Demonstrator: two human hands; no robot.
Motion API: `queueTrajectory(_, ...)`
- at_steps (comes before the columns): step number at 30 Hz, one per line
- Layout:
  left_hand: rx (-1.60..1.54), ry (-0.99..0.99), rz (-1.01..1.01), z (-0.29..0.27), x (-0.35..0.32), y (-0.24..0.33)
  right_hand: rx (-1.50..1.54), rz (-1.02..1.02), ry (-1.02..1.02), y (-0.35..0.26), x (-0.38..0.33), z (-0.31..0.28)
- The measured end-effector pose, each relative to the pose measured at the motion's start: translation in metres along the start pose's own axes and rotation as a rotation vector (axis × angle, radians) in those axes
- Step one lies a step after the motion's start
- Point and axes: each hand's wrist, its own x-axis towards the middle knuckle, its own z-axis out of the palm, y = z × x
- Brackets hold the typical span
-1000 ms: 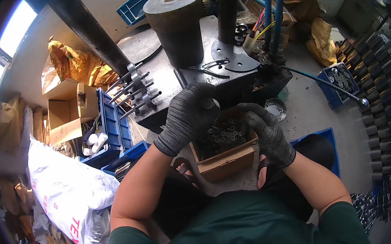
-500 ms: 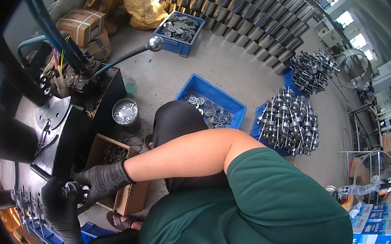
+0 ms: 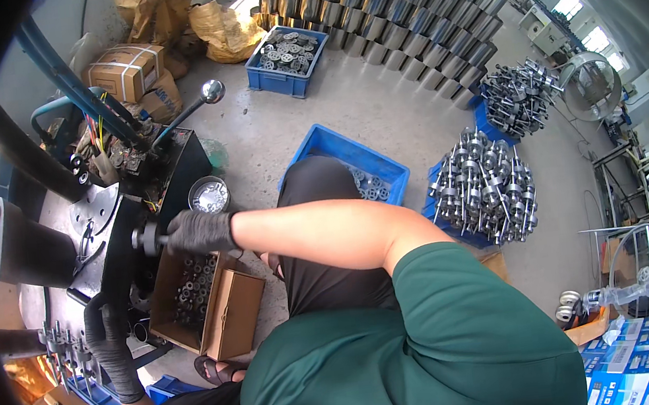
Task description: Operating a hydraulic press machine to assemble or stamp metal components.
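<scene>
Cardboard box (image 3: 206, 300): set open on the floor against the machine base, below the right hand; small dark metal rings are heaped in it.
Round tin (image 3: 208, 195): stood on the floor beside the machine; shiny small parts are seen inside.
Near blue crate (image 3: 351, 155): placed by the person's knee; round metal parts are held in it, partly hidden by the leg.
Far blue crate (image 3: 285, 52): filled with flat round metal discs.
Shaft stacks (image 3: 485, 188): silvery shafted parts are stood in tight bundles on blue trays, right of the near crate.
Floor (image 3: 378, 108): bare grey concrete; a long wall of stacked metal cylinders (image 3: 390, 7) is ranged along the far side.
Room: a workshop with bright windows at upper right; taped cartons and yellow sacks are piled at the back.
Machine (image 3: 103, 228): black press body with blue hoses and a ball-ended lever (image 3: 209, 92).
Knob (image 3: 149, 238): a short black cylindrical stub projecting from the machine's side, directly at the right fingertips.
Right hand (image 3: 201, 231): dark-gloved, fingers closed about the knob.
Left hand (image 3: 108, 339): dark-gloved, rested on the machine's lower edge near a row of metal pins (image 3: 60, 344); whether anything is gripped cannot be told.
</scene>
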Motion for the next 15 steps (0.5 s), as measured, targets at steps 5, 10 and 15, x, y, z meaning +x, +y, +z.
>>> queueTrajectory(5, -0.073, -0.017, -0.044, -0.010, -0.009, -0.009, 0.085, 0.095, 0.260, -0.032, -0.063, -0.130)
queueTrajectory(10, -0.086, -0.089, -0.079, -0.018, -0.016, 0.000, -0.556, 0.175, 0.633, -0.057, -0.196, -0.276)
queueTrajectory(15, -0.071, -0.101, -0.103, -0.020, -0.017, 0.017, -0.433, 0.582, 0.999, -0.027, -0.374, -0.372)
